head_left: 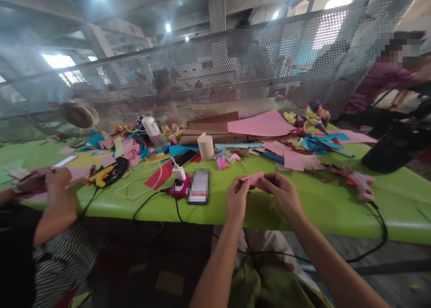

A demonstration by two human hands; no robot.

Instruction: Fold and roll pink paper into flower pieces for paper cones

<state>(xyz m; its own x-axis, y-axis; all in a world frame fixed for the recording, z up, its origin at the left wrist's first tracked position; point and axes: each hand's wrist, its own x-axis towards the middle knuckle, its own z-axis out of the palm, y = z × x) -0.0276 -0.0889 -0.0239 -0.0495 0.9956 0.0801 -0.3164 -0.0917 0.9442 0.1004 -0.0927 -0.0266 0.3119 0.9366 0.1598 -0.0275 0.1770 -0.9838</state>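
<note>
Between my two hands, over the green table (pixel 215 211), is a small piece of pink paper (pixel 255 178). The thumb and fingers of my left hand (pixel 238 193) pinch its left end. My right hand (pixel 282 190) grips its right end, thumb on top. Parts of the paper are hidden under the fingers. To the left of my hands lies a smartphone (pixel 198 187) with a lit screen. On the right a pink glue gun (pixel 358 182) rests on the table, its cord hanging over the edge.
A co-worker's hands (pixel 55 178) work at the far left, near a yellow glue gun (pixel 101 177). A magenta power strip (pixel 179 187) with a charger sits beside the phone. Behind are a cream paper roll (pixel 205 147), pink sheets (pixel 259 123), paper scraps and a mesh screen (pixel 202 81).
</note>
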